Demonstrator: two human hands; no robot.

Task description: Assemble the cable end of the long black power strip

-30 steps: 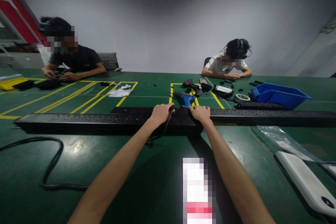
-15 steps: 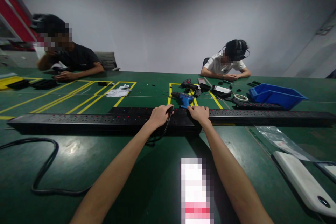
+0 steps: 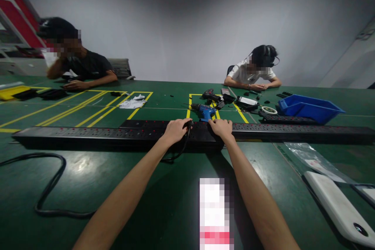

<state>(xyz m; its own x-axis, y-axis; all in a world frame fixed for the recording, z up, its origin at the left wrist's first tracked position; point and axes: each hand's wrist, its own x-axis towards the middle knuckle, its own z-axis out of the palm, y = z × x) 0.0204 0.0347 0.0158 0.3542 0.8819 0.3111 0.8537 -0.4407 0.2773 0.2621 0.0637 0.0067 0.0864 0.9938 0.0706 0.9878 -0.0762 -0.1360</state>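
Note:
A long black power strip point(image 3: 88, 136) with rows of sockets and small red marks lies across the bench before me. Over it, my left hand point(image 3: 175, 130) is closed on a black plug point(image 3: 190, 123), whose cable point(image 3: 184, 145) hangs down the front side. Whether the plug is seated in a socket cannot be made out. Near the strip's right end, my right hand point(image 3: 222, 128) grips the strip, fingers curled over its far edge. A second long black power strip point(image 3: 299, 129) lies behind, reaching right. Beyond my hands sits a blue cordless drill point(image 3: 205, 111).
A blue bin point(image 3: 310, 107) and a tape roll point(image 3: 268, 110) lie at right. Nearer are a plastic bag point(image 3: 316, 160), a white power bank point(image 3: 334, 207) and a blurred phone-like screen point(image 3: 213, 211). A black cable point(image 3: 58, 172) loops at left. Two people sit opposite.
My view has shifted slightly. Both hands keep their places on the plug and the power strip. The person at far left has lowered their head a little.

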